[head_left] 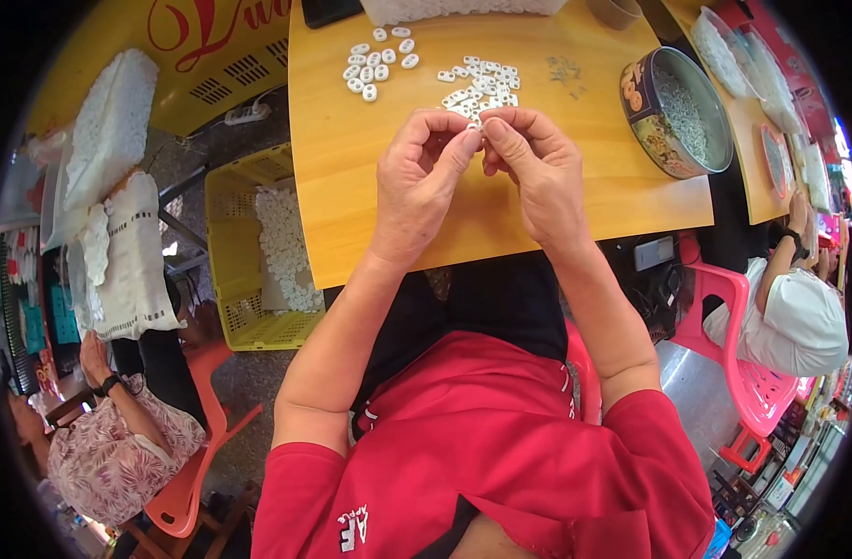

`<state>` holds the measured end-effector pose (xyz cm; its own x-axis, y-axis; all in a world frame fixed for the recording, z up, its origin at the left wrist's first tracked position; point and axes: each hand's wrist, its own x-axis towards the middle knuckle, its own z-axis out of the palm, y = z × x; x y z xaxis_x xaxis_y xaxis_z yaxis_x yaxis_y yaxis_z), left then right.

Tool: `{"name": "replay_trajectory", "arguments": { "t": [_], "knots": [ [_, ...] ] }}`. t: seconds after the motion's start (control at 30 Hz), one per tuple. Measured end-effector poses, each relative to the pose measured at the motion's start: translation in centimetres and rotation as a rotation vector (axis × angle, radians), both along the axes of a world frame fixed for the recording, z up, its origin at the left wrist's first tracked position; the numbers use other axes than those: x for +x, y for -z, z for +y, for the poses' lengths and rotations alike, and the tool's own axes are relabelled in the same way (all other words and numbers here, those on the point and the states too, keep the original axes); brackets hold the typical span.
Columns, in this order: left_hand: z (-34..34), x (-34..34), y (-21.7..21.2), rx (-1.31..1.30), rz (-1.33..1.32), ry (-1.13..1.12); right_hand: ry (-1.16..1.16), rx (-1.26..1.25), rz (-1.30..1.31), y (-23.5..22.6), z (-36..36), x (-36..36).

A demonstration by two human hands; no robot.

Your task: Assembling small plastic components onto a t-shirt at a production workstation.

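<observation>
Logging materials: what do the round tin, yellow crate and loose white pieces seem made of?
Round tin: probably metal, printed outside, with a silvery rim. Yellow crate: likely moulded plastic, fairly matt, given its slotted walls. White pieces: perhaps hard plastic, smooth, evenly white.

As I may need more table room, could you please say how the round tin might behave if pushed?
The round tin would probably slide rather than tip, being wide and low. It may feel heavy, as many small metallic-looking pieces lie inside. Its open top suggests some could spill if jolted.
</observation>
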<state>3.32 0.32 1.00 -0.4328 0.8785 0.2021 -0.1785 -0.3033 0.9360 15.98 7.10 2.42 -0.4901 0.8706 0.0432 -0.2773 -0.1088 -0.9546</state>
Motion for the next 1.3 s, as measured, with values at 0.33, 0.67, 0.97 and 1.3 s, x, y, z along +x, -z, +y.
{"name": "replay_trajectory", "arguments": {
  "t": [0.33,0.67,0.97,1.3],
  "knots": [
    [0.2,-0.1,0.4,-0.031,0.065,-0.016,-0.078,-0.063,-0.003,-0.5,1.1,0.5],
    [0.2,-0.1,0.5,-0.025,0.099,-0.032,-0.101,0.022,-0.088,0.0,1.2,0.6],
    [-0.1,0.1,-0.2,-0.066,0.017,0.002,-0.118,0.121,-0.124,-0.7,1.7,0.9],
    [-0.2,-0.1,-0.5,-0.056,-0.05,0.0,-0.206,0.052,-0.105,-1.2,2.2,1.0]
  ]
}}
